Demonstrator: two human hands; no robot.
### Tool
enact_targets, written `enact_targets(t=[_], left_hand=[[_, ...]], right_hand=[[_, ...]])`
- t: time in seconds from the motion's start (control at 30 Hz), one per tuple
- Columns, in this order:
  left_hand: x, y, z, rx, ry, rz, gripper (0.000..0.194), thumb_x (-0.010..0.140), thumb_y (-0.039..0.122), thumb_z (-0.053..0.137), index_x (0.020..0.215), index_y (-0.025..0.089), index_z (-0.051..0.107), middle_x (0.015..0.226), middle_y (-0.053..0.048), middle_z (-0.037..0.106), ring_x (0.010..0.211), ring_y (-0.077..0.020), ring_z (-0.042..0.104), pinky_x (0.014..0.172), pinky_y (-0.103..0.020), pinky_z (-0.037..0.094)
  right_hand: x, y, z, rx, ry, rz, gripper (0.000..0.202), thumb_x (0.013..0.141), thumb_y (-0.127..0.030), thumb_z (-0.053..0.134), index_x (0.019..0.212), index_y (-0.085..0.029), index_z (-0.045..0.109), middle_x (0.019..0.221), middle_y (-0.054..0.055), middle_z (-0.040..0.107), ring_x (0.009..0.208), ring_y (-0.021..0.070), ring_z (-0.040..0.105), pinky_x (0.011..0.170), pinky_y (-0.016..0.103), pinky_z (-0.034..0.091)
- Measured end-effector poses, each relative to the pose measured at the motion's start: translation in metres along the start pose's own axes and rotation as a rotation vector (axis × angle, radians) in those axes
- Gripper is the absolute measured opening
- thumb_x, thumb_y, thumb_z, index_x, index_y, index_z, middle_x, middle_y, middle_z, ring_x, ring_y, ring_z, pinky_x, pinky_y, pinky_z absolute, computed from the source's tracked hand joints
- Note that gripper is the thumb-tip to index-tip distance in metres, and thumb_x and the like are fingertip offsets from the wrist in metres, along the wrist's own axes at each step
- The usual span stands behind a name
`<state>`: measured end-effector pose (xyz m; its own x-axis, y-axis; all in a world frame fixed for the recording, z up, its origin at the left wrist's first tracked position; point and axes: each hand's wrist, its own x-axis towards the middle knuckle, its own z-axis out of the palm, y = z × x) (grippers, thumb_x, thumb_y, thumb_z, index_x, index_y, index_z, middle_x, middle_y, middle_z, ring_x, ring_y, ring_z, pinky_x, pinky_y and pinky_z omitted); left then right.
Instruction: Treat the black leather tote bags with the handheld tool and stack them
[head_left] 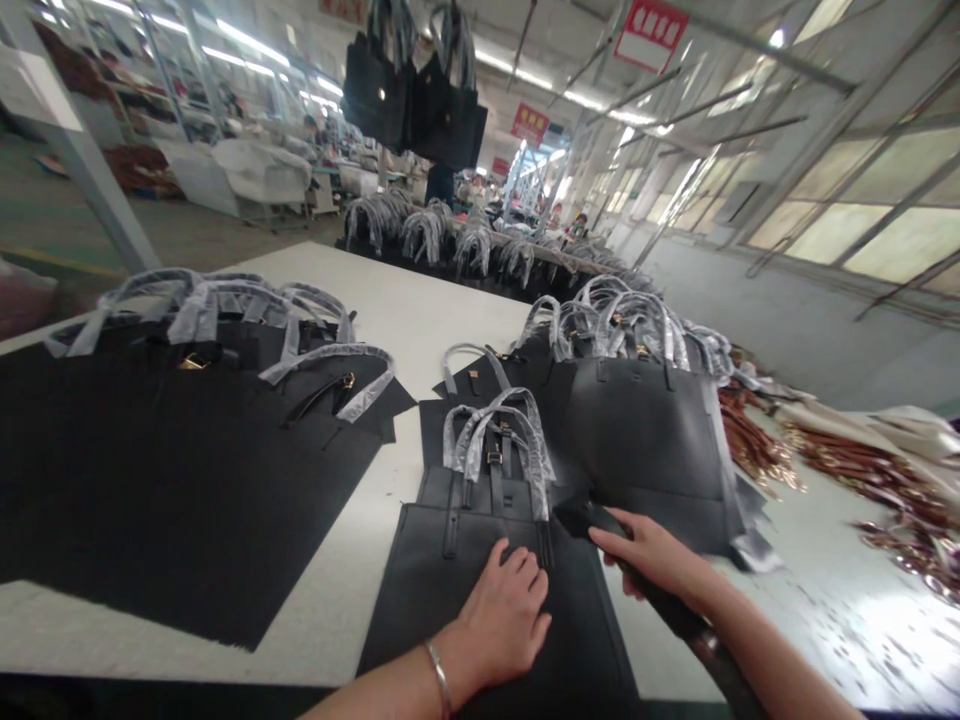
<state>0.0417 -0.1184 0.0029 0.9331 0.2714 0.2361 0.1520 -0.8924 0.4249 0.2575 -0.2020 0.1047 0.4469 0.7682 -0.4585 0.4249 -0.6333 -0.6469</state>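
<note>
My left hand [504, 612] lies flat on a black handbag panel [427, 610], its fingers slightly spread, with a metal bangle at the wrist. The panel's handles [499, 430] are wrapped in clear plastic and point away from me. A black strap with a gold buckle [494, 457] runs down between them. In my right hand [645, 550] is a long black tool [660, 600], its kind not clear. Its blunt front end is beside the panel's upper right part; whether the two touch, I cannot tell. The tool's rear end runs towards the lower right.
Stacked black bag panels [165, 470] cover the left of the white table [360, 290]. Another pile [645, 430] stands to the right. Brown straps with metal fittings [862, 470] lie at far right. Finished black bags [412, 100] hang overhead; more wrapped handles [472, 245] line the back.
</note>
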Motion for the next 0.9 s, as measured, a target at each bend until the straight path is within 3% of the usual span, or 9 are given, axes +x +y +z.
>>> enact_targets(t=[0.13,0.27,0.37,0.57,0.67,0.77,0.83,0.9], left_hand=[[0.002,0.001,0.001,0.022,-0.027,0.03,0.037,0.095,0.038,0.041,0.12,0.014,0.054,0.116,-0.012,0.059,0.112,-0.0267,0.049,0.098,-0.042,0.035],[0.001,0.001,0.0,0.07,-0.009,0.053,0.037,0.096,0.037,0.039,0.12,0.012,0.053,0.118,-0.014,0.058,0.111,-0.027,0.048,0.095,-0.041,0.035],[-0.001,0.0,-0.001,0.095,-0.01,0.072,0.03,0.095,0.031,0.039,0.111,0.012,0.056,0.109,-0.013,0.06,0.103,-0.0257,0.051,0.089,-0.04,0.037],[-0.003,-0.005,0.008,0.118,-0.004,0.143,0.017,0.089,0.024,0.047,0.093,0.012,0.058,0.089,-0.009,0.061,0.085,-0.0227,0.053,0.076,-0.038,0.042],[-0.001,-0.006,0.012,0.129,-0.002,0.157,0.018,0.087,0.025,0.049,0.095,0.01,0.058,0.091,-0.01,0.061,0.085,-0.023,0.054,0.075,-0.037,0.044],[-0.003,-0.005,0.014,0.121,-0.012,0.137,0.021,0.088,0.024,0.049,0.099,0.01,0.059,0.099,-0.011,0.063,0.089,-0.0231,0.056,0.079,-0.036,0.045],[-0.009,-0.004,0.013,0.122,0.016,0.148,0.026,0.092,0.025,0.045,0.106,0.008,0.058,0.111,-0.013,0.063,0.101,-0.0236,0.056,0.089,-0.035,0.044],[-0.017,-0.004,0.013,0.136,0.065,0.182,0.034,0.096,0.029,0.04,0.115,0.006,0.056,0.123,-0.014,0.059,0.117,-0.0239,0.05,0.101,-0.034,0.038]], right_hand=[[-0.009,0.004,0.024,0.004,-0.168,0.042,0.031,0.083,-0.048,0.059,0.093,-0.019,0.06,0.06,-0.004,0.057,0.036,0.0104,0.058,0.031,0.016,0.041],[0.007,-0.012,0.041,0.001,-0.171,0.009,0.029,0.085,-0.046,0.056,0.097,-0.02,0.06,0.062,-0.004,0.057,0.038,0.0096,0.057,0.033,0.016,0.042],[0.011,-0.017,0.038,-0.014,-0.189,-0.003,0.027,0.084,-0.045,0.058,0.096,-0.02,0.06,0.062,-0.004,0.057,0.038,0.0095,0.056,0.033,0.017,0.043],[-0.004,-0.004,0.019,-0.019,-0.313,0.102,0.032,0.082,-0.047,0.059,0.096,-0.018,0.057,0.06,-0.004,0.056,0.037,0.01,0.056,0.034,0.018,0.044],[0.002,-0.012,0.027,-0.065,-0.267,0.041,0.033,0.083,-0.047,0.057,0.097,-0.017,0.06,0.061,-0.003,0.058,0.038,0.0111,0.057,0.035,0.019,0.045],[0.013,-0.029,0.042,-0.115,-0.128,-0.066,0.037,0.084,-0.043,0.058,0.112,-0.019,0.06,0.064,-0.003,0.061,0.044,0.0112,0.059,0.042,0.019,0.046],[0.015,-0.038,0.048,-0.126,-0.061,-0.118,0.046,0.085,-0.042,0.058,0.126,-0.021,0.054,0.064,-0.004,0.061,0.047,0.0113,0.06,0.047,0.019,0.046],[0.01,-0.042,0.049,-0.138,-0.084,-0.132,0.048,0.086,-0.042,0.057,0.129,-0.022,0.052,0.062,-0.004,0.061,0.047,0.012,0.06,0.046,0.019,0.046]])
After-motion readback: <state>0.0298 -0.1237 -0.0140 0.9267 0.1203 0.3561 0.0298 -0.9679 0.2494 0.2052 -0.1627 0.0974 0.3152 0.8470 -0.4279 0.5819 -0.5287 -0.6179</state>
